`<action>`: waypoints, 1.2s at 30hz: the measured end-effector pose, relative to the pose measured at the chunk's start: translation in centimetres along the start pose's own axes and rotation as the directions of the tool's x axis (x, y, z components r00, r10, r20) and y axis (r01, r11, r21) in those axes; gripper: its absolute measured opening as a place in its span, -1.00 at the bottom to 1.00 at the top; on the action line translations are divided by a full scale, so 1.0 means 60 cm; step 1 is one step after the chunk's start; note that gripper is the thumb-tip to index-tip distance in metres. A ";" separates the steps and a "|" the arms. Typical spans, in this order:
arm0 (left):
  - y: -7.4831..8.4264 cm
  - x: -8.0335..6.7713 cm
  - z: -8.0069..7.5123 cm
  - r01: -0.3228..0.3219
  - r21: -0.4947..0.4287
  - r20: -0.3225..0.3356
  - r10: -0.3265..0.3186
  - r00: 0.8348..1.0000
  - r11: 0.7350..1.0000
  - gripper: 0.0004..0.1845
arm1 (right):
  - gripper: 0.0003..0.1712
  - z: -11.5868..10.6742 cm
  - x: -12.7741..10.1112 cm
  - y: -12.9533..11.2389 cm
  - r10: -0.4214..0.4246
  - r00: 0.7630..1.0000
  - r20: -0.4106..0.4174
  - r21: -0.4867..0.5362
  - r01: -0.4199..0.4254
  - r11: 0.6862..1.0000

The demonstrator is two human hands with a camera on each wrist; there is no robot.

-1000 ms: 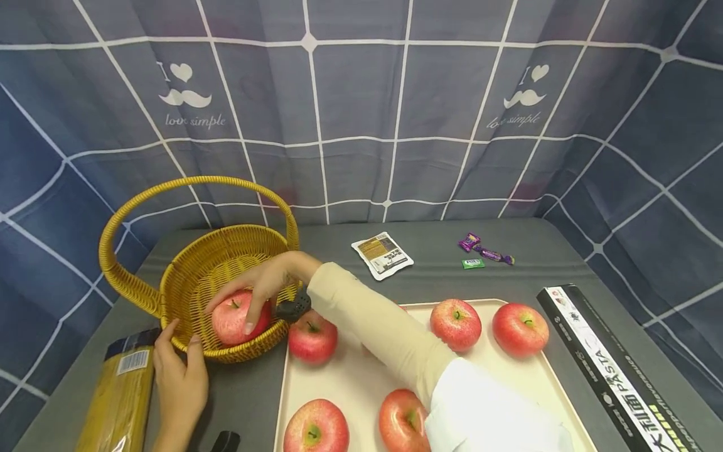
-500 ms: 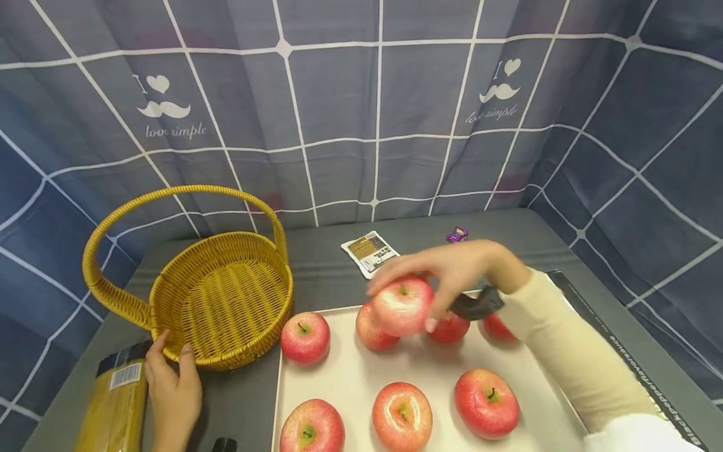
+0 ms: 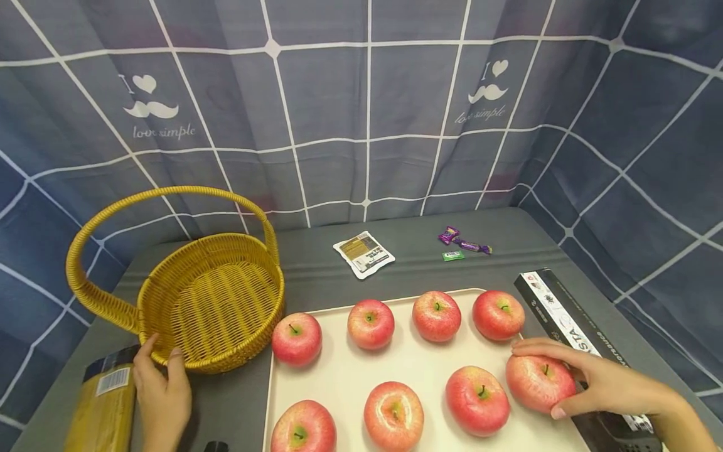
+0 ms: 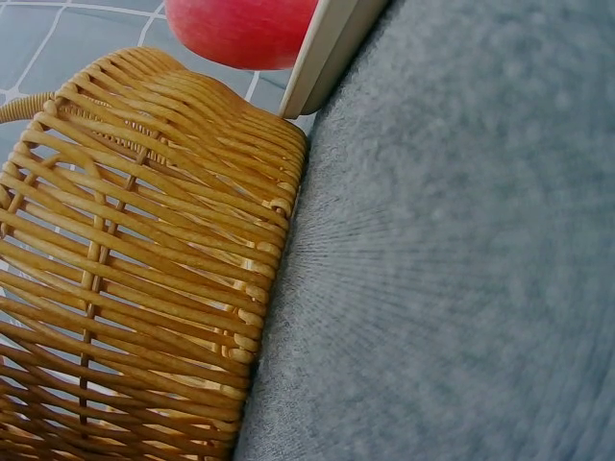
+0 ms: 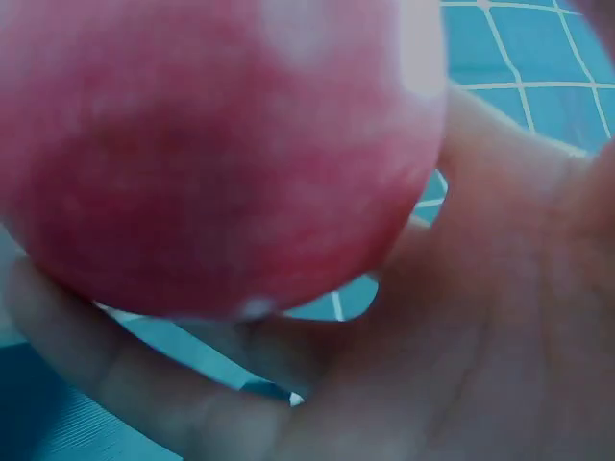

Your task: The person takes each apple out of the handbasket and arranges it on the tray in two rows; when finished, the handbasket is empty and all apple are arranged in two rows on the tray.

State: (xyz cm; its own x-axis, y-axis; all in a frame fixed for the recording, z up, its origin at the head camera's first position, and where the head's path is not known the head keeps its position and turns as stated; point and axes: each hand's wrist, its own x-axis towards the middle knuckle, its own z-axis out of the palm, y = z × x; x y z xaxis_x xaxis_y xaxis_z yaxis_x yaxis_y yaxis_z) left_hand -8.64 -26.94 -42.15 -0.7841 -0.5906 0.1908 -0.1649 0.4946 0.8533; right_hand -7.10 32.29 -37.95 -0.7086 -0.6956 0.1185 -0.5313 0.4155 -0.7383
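My right hand (image 3: 601, 380) grips a red apple (image 3: 540, 383) at the right edge of the cream tray (image 3: 333, 376). In the right wrist view the apple (image 5: 221, 154) fills much of the picture, with curled fingers (image 5: 144, 379) beneath it. My left hand (image 3: 162, 395) touches the near rim of a yellow wicker basket (image 3: 211, 301), its fingers fairly straight. No apple lies inside the basket. The left wrist view shows the basket's woven wall (image 4: 144, 269) but no fingers. Several other apples, such as one red apple (image 3: 477, 400), sit in two rows on the tray.
A pack of yellow noodles (image 3: 104, 402) lies left of my left hand. Behind the tray are a white sachet (image 3: 364, 254) and small wrapped candies (image 3: 471, 245). A long black pasta box (image 3: 565, 314) lies right of the tray. A checked curtain (image 3: 339, 113) hangs behind.
My right hand lifted the apple out of the basket and carried it right, over the tray to its right edge. The left hand stays at the basket rim. The head view shifted slightly.
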 end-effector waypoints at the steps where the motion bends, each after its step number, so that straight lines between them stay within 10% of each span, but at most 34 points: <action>1: 0.000 0.001 0.000 0.003 0.005 0.002 -0.003 1.000 1.000 -0.45 | -0.15 0.012 -0.007 0.001 0.021 0.999 -0.024 -0.001 -0.021 1.000; 13: 0.001 0.002 -0.004 0.051 0.026 0.002 -0.051 0.999 0.998 -0.44 | 0.03 0.086 -0.033 -0.018 0.118 0.937 -0.330 -0.309 -0.225 0.924; 24: -0.007 0.003 -0.007 0.026 0.030 -0.036 -0.025 0.999 0.999 -0.46 | 0.10 0.107 -0.030 -0.020 0.292 0.861 -0.417 -0.253 -0.418 0.872; 36: -0.001 0.009 -0.018 0.061 0.114 -0.010 -0.060 0.998 0.992 -0.41 | -0.03 0.103 -0.023 -0.024 0.219 0.853 -0.475 -0.244 -0.366 0.898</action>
State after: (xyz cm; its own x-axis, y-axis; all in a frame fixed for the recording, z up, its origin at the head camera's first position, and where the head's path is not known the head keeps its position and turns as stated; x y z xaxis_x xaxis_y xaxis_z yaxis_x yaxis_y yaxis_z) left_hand -8.42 -27.98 -41.58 -0.7667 -0.6257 0.1438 -0.2798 0.5273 0.8023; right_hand -2.50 29.01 -41.18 -0.9408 -0.2240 0.2545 -0.3308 0.7707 -0.5446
